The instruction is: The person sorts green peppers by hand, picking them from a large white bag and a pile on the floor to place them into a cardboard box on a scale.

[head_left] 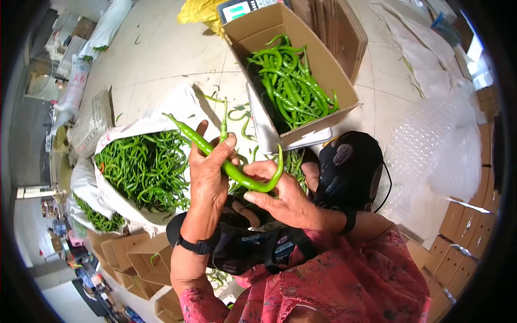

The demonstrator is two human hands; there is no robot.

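A long green chili pepper (202, 144) with a hooked tip lies across both hands in front of me. My left hand (209, 172) pinches it near the middle between thumb and fingers. Another thin green pepper (224, 124) sticks up behind that thumb. Around the curved end, the fingers of my right hand (288, 199) are closed. Beyond my hands, a cardboard box (318, 126) holds many green chili peppers (291, 81). To the left, a white woven sack (161, 118) stands open, full of green peppers (142, 169).
Under the box is a scale (309, 139). Loose peppers (239, 113) lie on the tiled floor (177, 59). A yellow bag (202, 15) is at the top, bubble wrap (425, 145) on the right. Cardboard boxes (142, 258) stand lower left, with more stacked (458, 231) at right.
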